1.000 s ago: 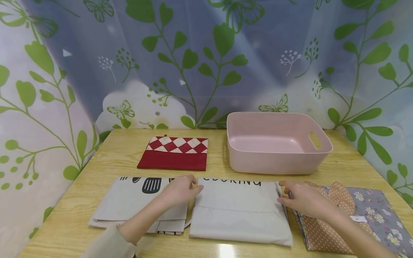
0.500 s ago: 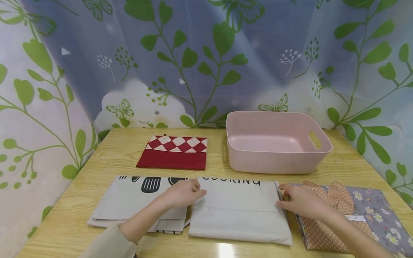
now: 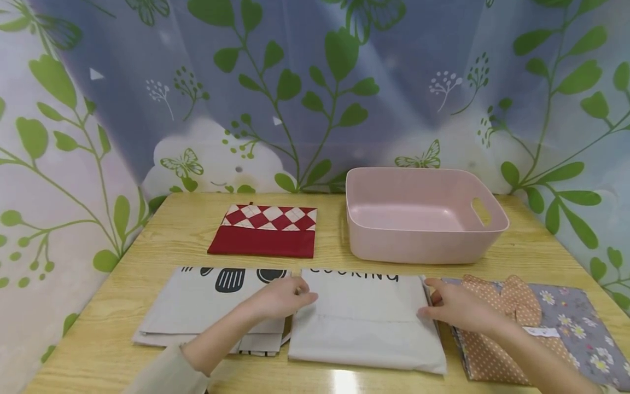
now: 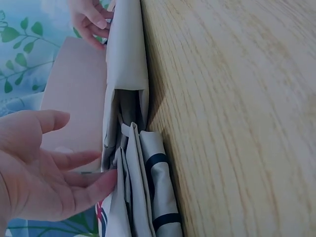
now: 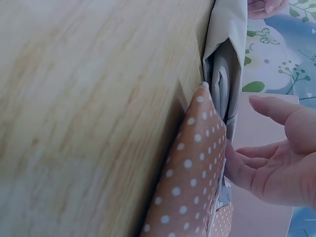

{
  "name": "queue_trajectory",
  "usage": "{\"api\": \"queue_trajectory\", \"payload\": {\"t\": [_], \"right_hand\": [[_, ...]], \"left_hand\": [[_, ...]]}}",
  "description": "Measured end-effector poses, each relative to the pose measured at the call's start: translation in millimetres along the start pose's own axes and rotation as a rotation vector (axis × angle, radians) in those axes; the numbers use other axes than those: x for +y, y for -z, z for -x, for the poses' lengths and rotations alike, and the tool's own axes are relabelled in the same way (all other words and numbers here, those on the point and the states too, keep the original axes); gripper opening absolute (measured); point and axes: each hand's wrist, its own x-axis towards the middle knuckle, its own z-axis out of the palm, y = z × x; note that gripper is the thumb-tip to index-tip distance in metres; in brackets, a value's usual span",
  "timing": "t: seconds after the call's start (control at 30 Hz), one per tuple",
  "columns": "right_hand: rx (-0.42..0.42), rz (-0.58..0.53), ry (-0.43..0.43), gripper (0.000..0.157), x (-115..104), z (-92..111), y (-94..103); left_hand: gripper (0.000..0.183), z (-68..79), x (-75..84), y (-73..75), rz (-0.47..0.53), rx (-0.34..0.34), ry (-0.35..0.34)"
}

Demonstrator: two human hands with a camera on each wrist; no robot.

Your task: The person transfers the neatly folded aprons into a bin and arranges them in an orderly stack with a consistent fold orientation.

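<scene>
In the head view, a folded off-white apron [image 3: 364, 323] with partly visible black lettering lies flat between my hands. My left hand [image 3: 281, 297] is at its upper left corner, fingers loosely bent and thumb apart. At the opposite side edge is my right hand [image 3: 460, 307], thumb over the cloth. The left wrist view shows the left fingertips [image 4: 106, 183] against the layers of a second folded off-white apron [image 3: 197, 306], printed with black utensils. In the right wrist view, the right fingers [image 5: 239, 170] dip between the cloth and a folded grey floral apron [image 3: 576, 323]. Neither hand pinches anything.
A pink plastic bin [image 3: 423, 246] stands at the back right of the wooden table [image 3: 167, 230]. Left of it lies a folded dark red cloth [image 3: 263, 241] with a diamond-patterned band. A leaf-printed curtain [image 3: 305, 109] hangs behind the table.
My left hand has shifted slightly right and toward me, its thumb further over the middle apron. The right thumb has edged slightly left. The aprons look the same.
</scene>
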Motion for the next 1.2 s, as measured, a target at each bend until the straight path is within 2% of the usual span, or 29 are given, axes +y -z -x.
{"api": "queue_trajectory", "payload": {"t": [0.3, 0.43, 0.67, 0.87, 1.03, 1.2], "right_hand": [[-0.017, -0.193, -0.04, 0.079, 7, 1, -0.6], [-0.03, -0.297, -0.072, 0.077, 8, 1, -1.3], [-0.035, -0.384, -0.092, 0.068, 7, 2, -1.4], [-0.023, -0.405, -0.087, 0.064, 9, 2, -3.0], [-0.028, -0.455, -0.1, 0.064, 11, 1, -2.2], [-0.095, -0.646, -0.126, 0.065, 14, 4, 1.3]], "left_hand": [[0.035, -1.6, -0.9, -0.9, 0.165, 0.005, 0.053], [0.039, -1.6, -0.2, -3.8, 0.269, 0.001, 0.083], [0.045, -0.6, 2.8, -7.5, 0.664, 0.083, 0.178], [0.052, -2.2, 0.3, -7.9, 0.869, 0.107, 0.196], [0.054, -5.2, -1.5, -7.6, 0.948, 0.101, 0.201], [0.055, -6.9, -4.3, -8.9, 0.959, 0.092, 0.194]]}}
